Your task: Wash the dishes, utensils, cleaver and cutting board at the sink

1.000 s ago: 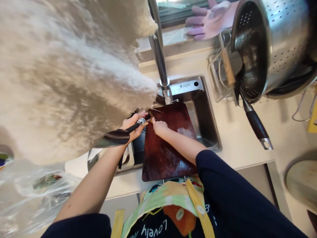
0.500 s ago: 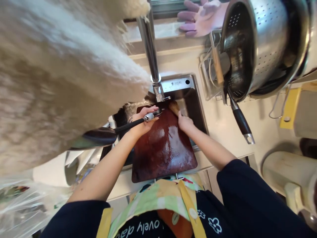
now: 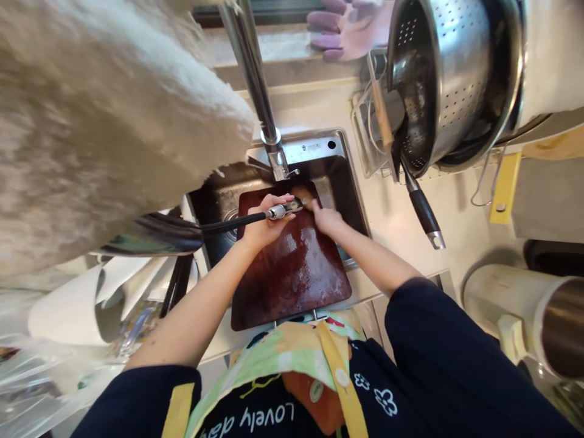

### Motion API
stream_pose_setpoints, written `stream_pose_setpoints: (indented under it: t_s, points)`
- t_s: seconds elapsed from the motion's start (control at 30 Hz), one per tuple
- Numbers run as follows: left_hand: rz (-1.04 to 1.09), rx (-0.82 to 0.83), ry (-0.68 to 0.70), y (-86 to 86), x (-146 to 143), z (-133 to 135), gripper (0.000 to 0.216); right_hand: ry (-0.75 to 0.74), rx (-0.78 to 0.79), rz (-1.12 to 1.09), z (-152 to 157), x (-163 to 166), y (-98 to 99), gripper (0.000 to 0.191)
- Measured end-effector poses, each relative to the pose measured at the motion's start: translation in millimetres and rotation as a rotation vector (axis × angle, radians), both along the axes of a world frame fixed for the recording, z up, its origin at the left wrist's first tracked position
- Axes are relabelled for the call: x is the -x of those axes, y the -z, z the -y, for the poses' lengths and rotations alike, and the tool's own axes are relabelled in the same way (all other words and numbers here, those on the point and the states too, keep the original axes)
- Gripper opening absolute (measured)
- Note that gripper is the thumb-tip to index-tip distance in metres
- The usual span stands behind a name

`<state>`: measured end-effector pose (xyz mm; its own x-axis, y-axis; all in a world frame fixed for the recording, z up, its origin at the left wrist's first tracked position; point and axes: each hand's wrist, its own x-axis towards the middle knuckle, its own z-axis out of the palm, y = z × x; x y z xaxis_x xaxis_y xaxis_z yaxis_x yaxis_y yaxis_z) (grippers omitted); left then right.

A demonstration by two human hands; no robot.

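A wet, dark red-brown cutting board [image 3: 292,261] leans across the sink, its near edge by the apron. Over its upper part my left hand [image 3: 265,226] is closed around a pull-out spray head [image 3: 288,208], whose black hose [image 3: 235,223] runs off to the left. My right hand [image 3: 326,219] grips a tan brush [image 3: 302,193] near the board's top edge, close to the spray head. The brush is small and partly hidden by the fingers and nozzle. Light glints off the wet surface below both hands.
The steel sink [image 3: 349,182] surrounds the board, with a chrome faucet [image 3: 276,152] behind. Pale fluffy material [image 3: 114,121] blocks the upper left. At right are a perforated colander [image 3: 460,73], a black-handled utensil [image 3: 424,210] and a cream jug [image 3: 506,304]. Purple gloves [image 3: 349,30] lie by the window.
My right hand has moved the brush left along the board's top, nearer the spray head. My left hand still holds the spray head. The whole view has shifted slightly.
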<state>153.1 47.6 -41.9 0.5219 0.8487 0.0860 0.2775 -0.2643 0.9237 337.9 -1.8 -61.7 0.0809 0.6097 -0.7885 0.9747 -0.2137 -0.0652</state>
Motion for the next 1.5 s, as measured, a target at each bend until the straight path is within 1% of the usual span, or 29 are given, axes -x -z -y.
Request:
stream_pose_setpoints:
  t_s: [0.07, 0.1, 0.13, 0.2, 0.27, 0.33, 0.47, 0.57, 0.6, 0.67, 0.77, 0.83, 0.9, 0.93, 1.0, 1.03, 1.07, 1.1, 1.17, 1.2, 1.27, 1.4, 1.5]
  points:
    - [-0.002, 0.009, 0.002, 1.1, 2.7, 3.7, 0.032, 0.037, 0.005, 0.088, 10.5, -0.1, -6.2, 0.068]
    - [0.000, 0.018, 0.005, 2.0, 5.3, 5.8, 0.032, 0.008, -0.017, 0.091, 17.6, 0.4, -10.1, 0.067]
    - [0.000, 0.028, 0.011, 3.0, 8.6, 8.2, 0.032, -0.055, -0.018, 0.049, 25.2, 1.0, -14.2, 0.067]
    - [-0.006, 0.047, 0.015, 4.2, 15.7, 13.1, 0.033, -0.151, 0.008, 0.002, 38.1, 1.2, -22.3, 0.066]
    - [-0.016, 0.058, 0.010, 4.2, 21.6, 17.2, 0.034, -0.118, 0.032, 0.084, 44.8, -0.4, -28.8, 0.066]
    - [-0.034, 0.063, 0.007, 3.0, 25.1, 19.8, 0.034, -0.068, 0.033, 0.160, 46.7, -1.4, -33.0, 0.066]
    - [-0.036, 0.051, 0.013, -0.7, 25.8, 22.2, 0.033, -0.161, 0.021, 0.057, 48.8, 1.3, -36.9, 0.068]
    - [-0.047, 0.056, 0.010, -4.3, 24.6, 24.9, 0.032, -0.109, 0.002, 0.126, 48.9, 1.6, -39.1, 0.066]
    - [-0.057, 0.065, 0.011, -5.7, 24.4, 26.0, 0.031, -0.101, 0.014, 0.143, 47.9, 1.0, -39.8, 0.068]
    - [-0.061, 0.081, 0.011, -8.3, 24.3, 28.3, 0.031, -0.134, 0.053, 0.129, 44.9, -2.1, -40.8, 0.072]
    - [-0.044, 0.108, 0.004, -10.2, 23.6, 32.0, 0.031, -0.157, 0.089, 0.138, 45.4, -15.3, -46.1, 0.076]
    - [-0.025, 0.135, 0.003, -9.8, 22.1, 35.9, 0.031, -0.145, 0.110, 0.180, 56.9, -28.7, -58.6, 0.078]
    - [0.017, 0.175, 0.004, -8.3, 19.1, 41.6, 0.030, -0.189, 0.173, 0.190, 77.9, -40.5, -80.6, 0.082]
    - [0.042, 0.200, 0.007, -7.4, 16.9, 44.8, 0.030, -0.227, 0.229, 0.178, 89.5, -44.2, -93.4, 0.085]
    - [0.094, 0.247, 0.013, -6.1, 10.9, 51.2, 0.031, -0.300, 0.314, 0.180, 107.1, -45.1, -115.8, 0.086]
    - [0.115, 0.261, 0.018, -5.8, 7.3, 54.1, 0.031, -0.329, 0.314, 0.179, 110.5, -42.4, -122.6, 0.085]
    - [0.131, 0.264, 0.022, -5.6, 3.7, 56.5, 0.032, -0.341, 0.281, 0.198, 109.7, -38.1, -125.2, 0.083]
    - [0.143, 0.259, 0.029, -5.6, 0.2, 58.5, 0.032, -0.331, 0.250, 0.208, 105.5, -33.1, -124.0, 0.081]
    - [0.151, 0.240, 0.042, -5.5, -5.2, 61.1, 0.033, -0.280, 0.165, 0.226, 92.8, -24.2, -114.4, 0.075]
    - [0.144, 0.233, 0.045, -5.2, -6.8, 61.7, 0.033, -0.242, 0.152, 0.233, 88.0, -21.7, -109.1, 0.071]
    - [0.114, 0.230, 0.042, -4.2, -7.4, 61.9, 0.034, -0.232, 0.146, 0.239, 87.4, -21.3, -103.5, 0.070]
    - [0.058, 0.217, 0.033, -1.9, -4.7, 59.7, 0.035, -0.321, 0.205, 0.248, 101.2, -30.5, -107.2, 0.077]
    - [0.057, 0.177, 0.057, -2.1, -5.1, 58.6, 0.035, -0.261, 0.193, 0.254, 90.2, -32.9, -101.2, 0.076]
